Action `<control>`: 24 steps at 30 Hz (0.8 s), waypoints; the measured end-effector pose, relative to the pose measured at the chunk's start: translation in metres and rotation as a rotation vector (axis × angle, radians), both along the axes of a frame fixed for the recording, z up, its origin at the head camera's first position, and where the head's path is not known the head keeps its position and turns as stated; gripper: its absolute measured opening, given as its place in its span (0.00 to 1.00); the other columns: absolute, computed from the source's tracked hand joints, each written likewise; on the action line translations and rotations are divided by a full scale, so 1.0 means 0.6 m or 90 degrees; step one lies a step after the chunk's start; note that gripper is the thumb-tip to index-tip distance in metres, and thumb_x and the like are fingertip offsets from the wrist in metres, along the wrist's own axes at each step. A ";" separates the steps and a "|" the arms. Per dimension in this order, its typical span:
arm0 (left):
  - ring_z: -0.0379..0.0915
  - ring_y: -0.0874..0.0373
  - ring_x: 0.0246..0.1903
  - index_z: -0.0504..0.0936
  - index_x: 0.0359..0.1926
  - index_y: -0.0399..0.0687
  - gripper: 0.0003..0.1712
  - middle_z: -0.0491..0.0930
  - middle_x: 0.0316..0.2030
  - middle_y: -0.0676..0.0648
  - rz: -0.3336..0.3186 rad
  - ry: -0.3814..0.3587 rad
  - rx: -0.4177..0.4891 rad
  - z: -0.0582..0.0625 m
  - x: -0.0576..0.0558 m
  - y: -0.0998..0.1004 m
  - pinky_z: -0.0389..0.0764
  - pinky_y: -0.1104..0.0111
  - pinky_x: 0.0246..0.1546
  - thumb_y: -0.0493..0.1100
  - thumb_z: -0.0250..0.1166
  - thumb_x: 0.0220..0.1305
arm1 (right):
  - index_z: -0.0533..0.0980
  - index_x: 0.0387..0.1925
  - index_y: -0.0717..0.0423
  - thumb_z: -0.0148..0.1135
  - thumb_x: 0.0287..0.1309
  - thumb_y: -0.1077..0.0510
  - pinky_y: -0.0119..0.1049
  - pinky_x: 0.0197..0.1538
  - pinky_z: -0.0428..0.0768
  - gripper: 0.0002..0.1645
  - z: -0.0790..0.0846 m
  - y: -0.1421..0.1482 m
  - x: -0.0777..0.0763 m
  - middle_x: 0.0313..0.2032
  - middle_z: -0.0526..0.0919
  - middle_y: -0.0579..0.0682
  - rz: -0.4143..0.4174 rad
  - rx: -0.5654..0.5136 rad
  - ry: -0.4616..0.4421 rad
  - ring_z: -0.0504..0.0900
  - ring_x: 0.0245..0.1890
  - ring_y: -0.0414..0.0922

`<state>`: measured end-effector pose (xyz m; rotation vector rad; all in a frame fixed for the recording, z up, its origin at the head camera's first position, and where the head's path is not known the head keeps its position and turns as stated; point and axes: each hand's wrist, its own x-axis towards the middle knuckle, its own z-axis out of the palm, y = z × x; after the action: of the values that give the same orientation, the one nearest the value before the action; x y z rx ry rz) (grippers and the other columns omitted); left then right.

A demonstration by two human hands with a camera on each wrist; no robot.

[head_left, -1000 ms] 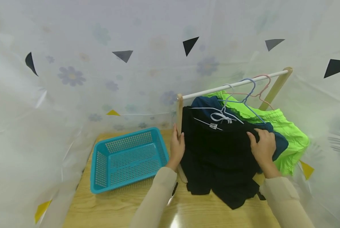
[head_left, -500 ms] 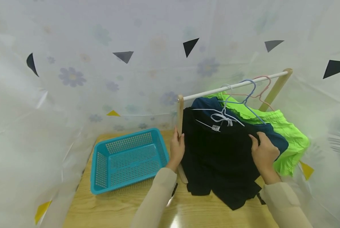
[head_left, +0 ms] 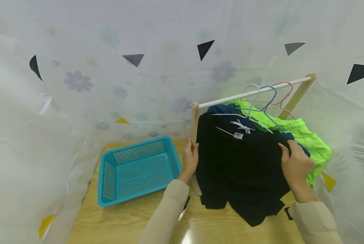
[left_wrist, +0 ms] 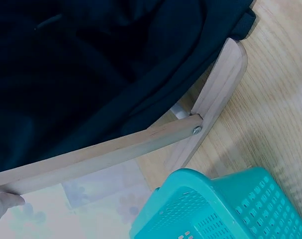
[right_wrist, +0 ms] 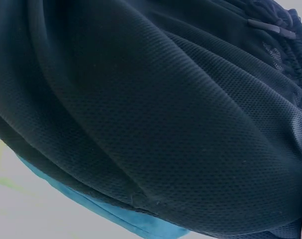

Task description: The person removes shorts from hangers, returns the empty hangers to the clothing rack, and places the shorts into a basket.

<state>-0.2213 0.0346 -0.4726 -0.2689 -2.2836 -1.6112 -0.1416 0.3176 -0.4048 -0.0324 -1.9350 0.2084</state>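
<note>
My left hand (head_left: 189,158) grips the left wooden post (head_left: 195,122) of a small clothes rack; in the left wrist view a fingertip (left_wrist: 10,199) shows against that post. Black shorts (head_left: 243,169) with a white drawstring bow hang on a white hanger (head_left: 248,115), nearest me on the rack. At the right end of their waistband, my right hand (head_left: 298,164) pinches the cloth between thumb and fingers. Mesh-like black fabric (right_wrist: 155,119) fills most of the right wrist view. Behind hang blue shorts (head_left: 221,109) on a blue hanger (head_left: 265,107) and neon green shorts (head_left: 316,142) on a pink hanger (head_left: 281,101).
A turquoise perforated basket (head_left: 143,174) stands left of the rack on the wooden table (head_left: 124,223). The rack's white rod (head_left: 227,98) slants up to the right post (head_left: 301,95). A patterned sheet (head_left: 157,67) surrounds the table.
My right hand has moved right, drawing the black shorts' waistband with it. The white hanger has shifted right along the rod, closer to the blue one. The left hand stays put.
</note>
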 end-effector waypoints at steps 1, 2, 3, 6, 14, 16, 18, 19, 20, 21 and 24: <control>0.66 0.44 0.57 0.56 0.64 0.30 0.29 0.65 0.60 0.33 0.002 0.003 -0.002 -0.001 0.000 0.000 0.71 0.57 0.54 0.41 0.50 0.67 | 0.76 0.28 0.69 0.62 0.52 0.53 0.36 0.10 0.49 0.18 0.002 0.000 0.001 0.20 0.79 0.67 -0.003 -0.001 0.001 0.73 0.13 0.60; 0.66 0.43 0.57 0.57 0.64 0.29 0.29 0.65 0.59 0.33 0.002 0.006 -0.002 -0.002 -0.001 0.000 0.71 0.57 0.55 0.41 0.50 0.67 | 0.76 0.28 0.69 0.62 0.52 0.53 0.35 0.10 0.48 0.19 0.003 0.001 0.003 0.21 0.79 0.66 -0.006 -0.003 0.001 0.72 0.12 0.60; 0.65 0.43 0.58 0.57 0.64 0.29 0.29 0.65 0.59 0.32 0.002 0.008 -0.002 -0.002 -0.001 0.000 0.71 0.57 0.55 0.40 0.50 0.67 | 0.76 0.27 0.69 0.61 0.52 0.52 0.34 0.11 0.48 0.20 0.004 0.001 0.004 0.21 0.79 0.66 -0.009 -0.007 0.003 0.72 0.12 0.60; 0.63 0.43 0.59 0.57 0.63 0.28 0.28 0.63 0.60 0.32 0.000 0.014 0.001 -0.004 -0.001 0.000 0.70 0.56 0.56 0.39 0.50 0.67 | 0.75 0.26 0.68 0.59 0.54 0.48 0.34 0.11 0.46 0.23 0.004 0.004 0.009 0.21 0.79 0.64 -0.013 -0.021 0.017 0.70 0.12 0.59; 0.65 0.42 0.58 0.56 0.64 0.29 0.29 0.65 0.59 0.31 0.000 0.017 -0.006 -0.008 -0.003 -0.002 0.70 0.55 0.56 0.38 0.51 0.66 | 0.75 0.24 0.68 0.53 0.57 0.41 0.37 0.12 0.48 0.30 -0.007 0.023 0.048 0.22 0.79 0.64 -0.033 -0.040 0.065 0.70 0.13 0.61; 0.65 0.42 0.58 0.56 0.64 0.28 0.29 0.65 0.59 0.31 -0.003 0.015 -0.011 -0.008 -0.005 -0.002 0.69 0.56 0.56 0.38 0.51 0.66 | 0.74 0.23 0.68 0.52 0.57 0.40 0.36 0.12 0.49 0.32 -0.009 0.030 0.065 0.21 0.79 0.64 -0.029 -0.055 0.064 0.71 0.14 0.61; 0.64 0.42 0.59 0.56 0.64 0.28 0.29 0.64 0.60 0.31 -0.011 0.010 -0.008 -0.007 -0.006 -0.003 0.69 0.56 0.57 0.37 0.51 0.66 | 0.74 0.22 0.69 0.52 0.57 0.39 0.32 0.13 0.48 0.33 -0.011 0.035 0.082 0.20 0.78 0.65 -0.025 -0.073 0.059 0.69 0.13 0.61; 0.63 0.42 0.59 0.56 0.64 0.28 0.29 0.63 0.60 0.31 -0.017 0.005 -0.005 -0.006 -0.006 -0.003 0.68 0.56 0.57 0.37 0.51 0.66 | 0.74 0.21 0.68 0.52 0.56 0.39 0.30 0.13 0.46 0.33 -0.012 0.038 0.090 0.20 0.77 0.65 -0.024 -0.081 0.058 0.68 0.12 0.61; 0.63 0.43 0.59 0.56 0.64 0.28 0.29 0.62 0.61 0.31 -0.022 0.002 -0.006 -0.005 -0.007 -0.004 0.68 0.57 0.57 0.38 0.51 0.66 | 0.74 0.21 0.69 0.53 0.56 0.39 0.28 0.13 0.46 0.34 -0.013 0.040 0.098 0.19 0.77 0.65 -0.021 -0.087 0.058 0.67 0.12 0.60; 0.63 0.43 0.59 0.56 0.63 0.27 0.29 0.62 0.61 0.31 -0.024 0.003 -0.006 -0.003 -0.007 -0.006 0.68 0.57 0.57 0.38 0.51 0.66 | 0.74 0.21 0.69 0.54 0.56 0.39 0.26 0.14 0.45 0.34 -0.014 0.042 0.105 0.19 0.77 0.66 -0.017 -0.092 0.062 0.67 0.11 0.60; 0.69 0.43 0.54 0.59 0.62 0.26 0.28 0.68 0.56 0.29 -0.031 0.011 -0.014 0.002 -0.008 -0.011 0.73 0.58 0.53 0.38 0.52 0.65 | 0.74 0.20 0.70 0.55 0.54 0.38 0.24 0.13 0.46 0.35 -0.020 0.045 0.124 0.18 0.77 0.66 -0.013 -0.100 0.074 0.66 0.08 0.49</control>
<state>-0.2259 0.0282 -0.4713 -0.3459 -2.2999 -1.6014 -0.0671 0.3447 -0.4167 -0.1416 -1.7981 0.3413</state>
